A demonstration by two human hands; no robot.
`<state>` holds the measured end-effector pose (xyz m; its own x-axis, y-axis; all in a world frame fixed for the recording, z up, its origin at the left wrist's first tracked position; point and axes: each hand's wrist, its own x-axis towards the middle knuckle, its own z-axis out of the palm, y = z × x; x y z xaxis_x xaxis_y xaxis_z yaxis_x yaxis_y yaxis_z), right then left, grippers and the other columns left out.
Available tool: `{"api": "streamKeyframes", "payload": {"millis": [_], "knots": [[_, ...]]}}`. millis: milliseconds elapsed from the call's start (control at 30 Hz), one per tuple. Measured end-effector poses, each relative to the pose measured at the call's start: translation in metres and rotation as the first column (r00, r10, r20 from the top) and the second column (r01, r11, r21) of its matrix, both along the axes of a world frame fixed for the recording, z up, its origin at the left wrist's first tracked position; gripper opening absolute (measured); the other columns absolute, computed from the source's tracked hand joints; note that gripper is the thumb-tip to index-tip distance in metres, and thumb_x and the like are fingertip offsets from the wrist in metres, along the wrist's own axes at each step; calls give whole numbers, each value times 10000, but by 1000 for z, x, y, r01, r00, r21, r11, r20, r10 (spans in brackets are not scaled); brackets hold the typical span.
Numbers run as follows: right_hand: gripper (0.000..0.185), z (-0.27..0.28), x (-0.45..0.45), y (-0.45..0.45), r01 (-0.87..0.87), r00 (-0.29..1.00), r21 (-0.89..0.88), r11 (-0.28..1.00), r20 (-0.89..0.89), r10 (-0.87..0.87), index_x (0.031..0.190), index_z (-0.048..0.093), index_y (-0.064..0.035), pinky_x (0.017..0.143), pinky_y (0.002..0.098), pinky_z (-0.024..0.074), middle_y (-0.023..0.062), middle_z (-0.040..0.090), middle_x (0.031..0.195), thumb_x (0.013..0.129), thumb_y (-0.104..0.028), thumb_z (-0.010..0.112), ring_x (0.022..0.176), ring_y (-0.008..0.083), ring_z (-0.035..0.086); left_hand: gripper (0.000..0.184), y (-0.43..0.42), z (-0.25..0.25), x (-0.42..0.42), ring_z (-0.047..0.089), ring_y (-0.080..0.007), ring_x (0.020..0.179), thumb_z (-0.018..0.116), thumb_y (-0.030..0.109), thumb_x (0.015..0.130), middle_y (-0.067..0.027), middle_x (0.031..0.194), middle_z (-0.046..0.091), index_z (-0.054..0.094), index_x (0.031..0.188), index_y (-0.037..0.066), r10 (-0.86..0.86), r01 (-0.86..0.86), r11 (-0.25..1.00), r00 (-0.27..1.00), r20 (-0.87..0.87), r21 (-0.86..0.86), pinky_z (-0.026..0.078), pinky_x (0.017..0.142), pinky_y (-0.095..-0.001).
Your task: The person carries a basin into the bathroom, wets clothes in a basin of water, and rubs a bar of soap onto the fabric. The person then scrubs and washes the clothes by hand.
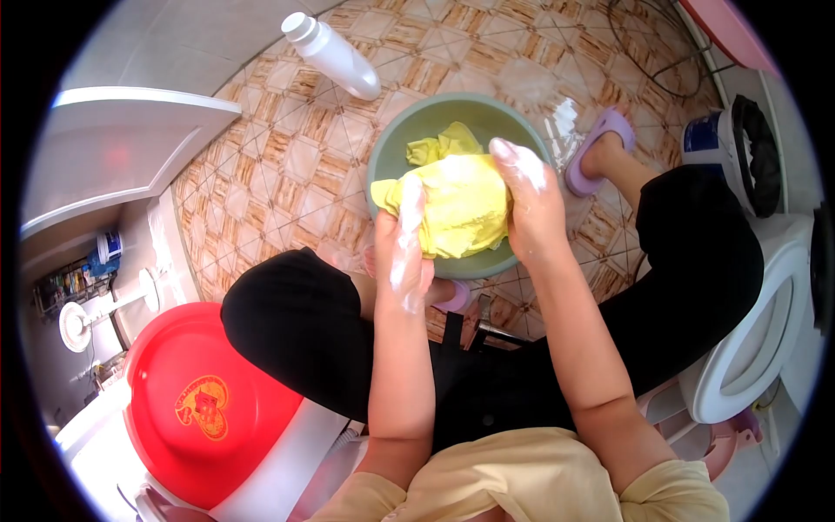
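Observation:
A wet yellow cloth (465, 209) is stretched between my two hands above a green basin (389, 143). White suds coat both hands. My left hand (407, 239) grips the cloth's left side, with foam along its edge and down to the wrist. My right hand (532, 196) holds the right side, its thumb raised and foamy on top. Another piece of yellow cloth (448, 143) lies bunched in the basin behind; whether it joins the held cloth cannot be seen. Most of the basin's inside is hidden by the cloth.
A white bottle (335, 59) stands on the tiled floor (287, 165) beyond the basin. White residue (565, 117) lies near my purple slipper (600, 152). A red basin (217, 391) is at left, a toilet (757, 322) at right, a bucket (709, 139) behind it.

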<state>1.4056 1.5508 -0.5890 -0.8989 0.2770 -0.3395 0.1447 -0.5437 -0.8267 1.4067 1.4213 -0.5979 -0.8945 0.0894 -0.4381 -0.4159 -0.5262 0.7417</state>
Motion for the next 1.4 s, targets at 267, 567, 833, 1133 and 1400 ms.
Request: {"api": "streamKeyframes", "payload": {"millis": [267,567,833,1133,1400], "knots": [[267,-42,14,-46,-32,981,870,493,-68,183,758,632,-64,487,414,453,170,600,629,811,-326,623,522,354,578,305,9,-29,11,546,-88,705,446,265,966,36,803,530,494,1203,79,29,-93,955,974,225,280,457,610,-234],[154,-54,21,-46,25,952,924,383,-140,274,694,617,-84,455,383,433,121,584,596,736,-231,634,520,300,578,272,5,-61,13,578,-144,803,473,312,947,-11,856,580,531,1061,72,-37,-127,917,917,397,379,495,698,-286],[120,-53,28,-50,127,923,901,414,-260,284,699,637,-78,465,344,440,113,560,568,724,-179,697,504,288,567,341,-23,-141,12,605,-175,919,432,346,955,-61,989,618,530,1153,86,-190,375,533,927,-325,759,512,792,-328],[118,-55,22,-50,110,939,915,388,-224,261,717,648,-114,475,364,452,111,597,603,761,-224,641,523,268,593,296,1,-69,15,592,-151,810,468,306,947,-22,921,576,504,1188,138,-73,18,844,994,82,536,512,697,-282],[137,-49,23,-47,59,950,902,427,-182,253,732,652,-84,498,383,454,137,596,625,746,-221,648,556,321,587,364,-1,-65,17,592,-184,917,460,346,947,-54,1055,586,499,1182,69,-177,146,739,984,-19,658,500,805,-318]]}}
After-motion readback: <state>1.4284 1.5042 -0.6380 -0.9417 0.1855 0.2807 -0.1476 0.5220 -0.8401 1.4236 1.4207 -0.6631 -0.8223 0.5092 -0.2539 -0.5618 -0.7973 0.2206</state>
